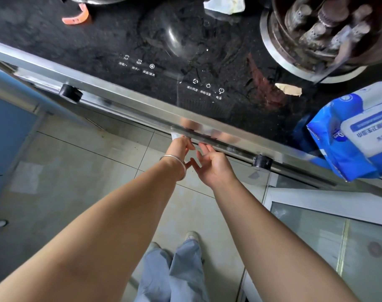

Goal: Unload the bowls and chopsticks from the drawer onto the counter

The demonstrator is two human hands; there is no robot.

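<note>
Both hands at the drawer front: left hand (180, 146) fingers hooked under the edge, right hand (209, 164) spread beside. Drawer (207, 139) shut, bowls and chopsticks unseen. Next: pull open.

We see bare glass desk (111, 40) left of centre; blue pack (347, 136) blocks right edge, burner (316, 35) crowds far right, orange piece (78, 16) sits far left.
</note>
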